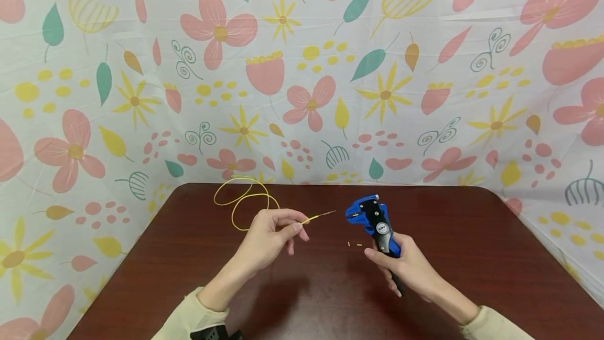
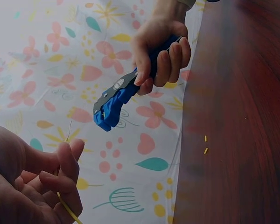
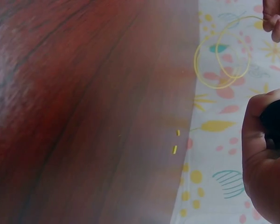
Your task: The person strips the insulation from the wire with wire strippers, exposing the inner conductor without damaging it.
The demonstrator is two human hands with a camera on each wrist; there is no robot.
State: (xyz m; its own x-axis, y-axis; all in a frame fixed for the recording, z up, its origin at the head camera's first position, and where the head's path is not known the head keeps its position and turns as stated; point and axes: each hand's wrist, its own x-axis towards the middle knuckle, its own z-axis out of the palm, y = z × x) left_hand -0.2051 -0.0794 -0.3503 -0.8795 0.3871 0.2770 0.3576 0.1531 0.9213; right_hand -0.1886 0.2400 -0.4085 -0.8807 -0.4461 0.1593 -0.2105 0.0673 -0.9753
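My left hand (image 1: 271, 235) pinches a thin yellow wire (image 1: 310, 219) between thumb and fingers. Its bare, stripped end sticks out to the right, toward the tool. Behind that hand the rest of the wire runs off in loose loops (image 1: 236, 201). In my right hand (image 1: 410, 266) I grip a blue and black wire stripper (image 1: 377, 222) by its handles, head up and tilted left. A small yellow bit shows in the stripper's head (image 2: 104, 113) in the left wrist view. A gap lies between wire tip and tool. Only the dark handle (image 3: 276, 122) shows in the right wrist view.
Two short yellow insulation pieces (image 1: 354, 244) lie on the dark brown table (image 1: 321, 298), below the stripper's head. A white cloth with printed flowers (image 1: 311, 104) hangs behind the table and along its sides.
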